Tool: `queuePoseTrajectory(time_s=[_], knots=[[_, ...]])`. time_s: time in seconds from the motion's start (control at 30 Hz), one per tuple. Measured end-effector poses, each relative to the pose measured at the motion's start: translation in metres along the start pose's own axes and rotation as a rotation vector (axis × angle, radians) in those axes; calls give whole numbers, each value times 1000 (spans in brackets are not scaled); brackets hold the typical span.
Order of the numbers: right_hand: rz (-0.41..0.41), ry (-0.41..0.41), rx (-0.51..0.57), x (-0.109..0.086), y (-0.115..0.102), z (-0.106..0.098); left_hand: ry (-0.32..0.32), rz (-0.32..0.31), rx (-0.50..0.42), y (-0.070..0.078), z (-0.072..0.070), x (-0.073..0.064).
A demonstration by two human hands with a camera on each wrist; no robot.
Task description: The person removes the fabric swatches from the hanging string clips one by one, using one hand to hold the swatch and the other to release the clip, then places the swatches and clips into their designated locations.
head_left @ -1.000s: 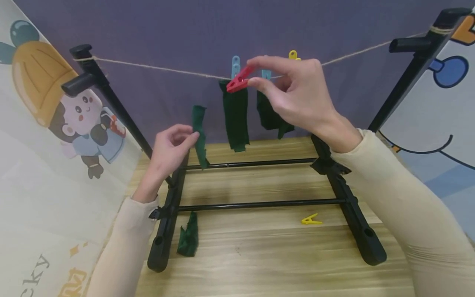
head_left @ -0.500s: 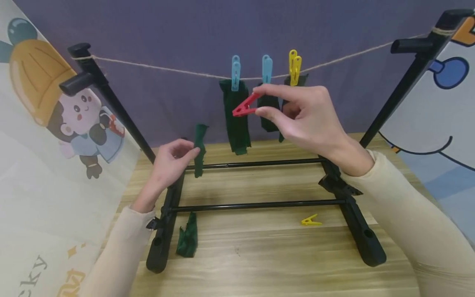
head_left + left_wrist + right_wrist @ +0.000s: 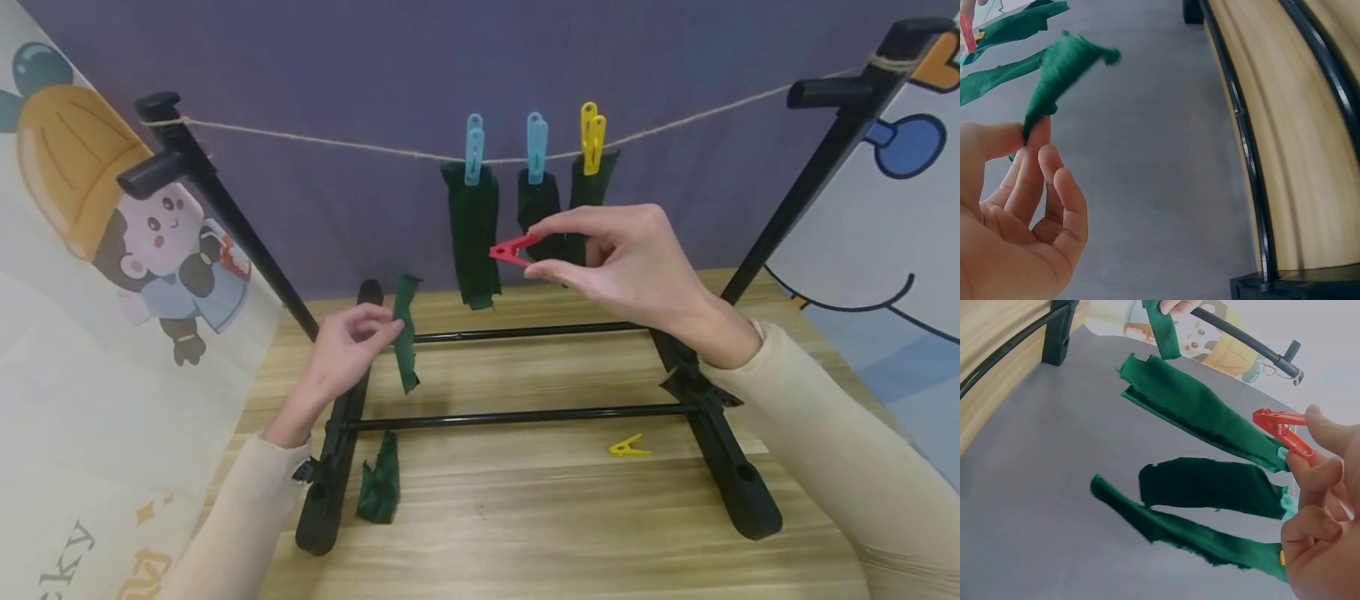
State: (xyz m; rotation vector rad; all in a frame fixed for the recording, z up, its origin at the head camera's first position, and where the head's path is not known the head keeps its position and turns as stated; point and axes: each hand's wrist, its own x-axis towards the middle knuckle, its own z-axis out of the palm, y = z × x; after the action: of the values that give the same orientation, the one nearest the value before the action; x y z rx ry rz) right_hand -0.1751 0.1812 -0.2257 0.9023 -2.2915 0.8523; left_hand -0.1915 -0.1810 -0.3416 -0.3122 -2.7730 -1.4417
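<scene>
"What did the head view show?"

"The left hand (image 3: 347, 348) was at 8 o'clock, and its thumb and finger pinched a green strip (image 3: 406, 337). The strip hung down past its fingertips. The right hand (image 3: 637, 271) was at 3 o'clock. It pinched a red peg (image 3: 507, 250), near the middle, just toward 1 o'clock."

"What was around them?"

"A string (image 3: 300, 138) ran from 10 to 2 o'clock. Three green cloths (image 3: 474, 242) hung on it, held by two blue pegs (image 3: 536, 148) and a yellow peg (image 3: 592, 140), from 12 to 1 o'clock. Another yellow peg (image 3: 628, 447) lay on the table (image 3: 495, 542) at 4 o'clock. A loose cloth (image 3: 380, 485) was at 7, near one foot of the black rack (image 3: 716, 454)."

"And the left wrist view?"

"The left hand was at 8 o'clock, thumb and fingertip squeezed on the strip. The strip stuck up at 10 o'clock and flopped over. The rack's bars ran down the 3 o'clock side."

"And the right wrist view?"

"The red peg was at 3 o'clock, pinched between thumb and finger. The three cloths were side by side across the middle. The strip was at 12."

"Was the red peg touching a cloth?"

"I couldn't tell."
</scene>
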Motion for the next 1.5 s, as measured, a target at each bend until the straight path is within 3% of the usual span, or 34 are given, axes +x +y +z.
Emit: queuePoseTrajectory(time_s=[0.5,0.87,1.2,1.5], knots=[[150,-162,-32,-21,19,-7,-91,-31,-6,-17,28,-22],[256,-254,26,-37,28,0,-96,-37,-50,-32,31,-28],[330,-321,6,-56,39,11,-102,-78,-67,-38,28,-32],[304,-279,-47,-79,47,19,-158,-136,-99,-48,29,-47]])
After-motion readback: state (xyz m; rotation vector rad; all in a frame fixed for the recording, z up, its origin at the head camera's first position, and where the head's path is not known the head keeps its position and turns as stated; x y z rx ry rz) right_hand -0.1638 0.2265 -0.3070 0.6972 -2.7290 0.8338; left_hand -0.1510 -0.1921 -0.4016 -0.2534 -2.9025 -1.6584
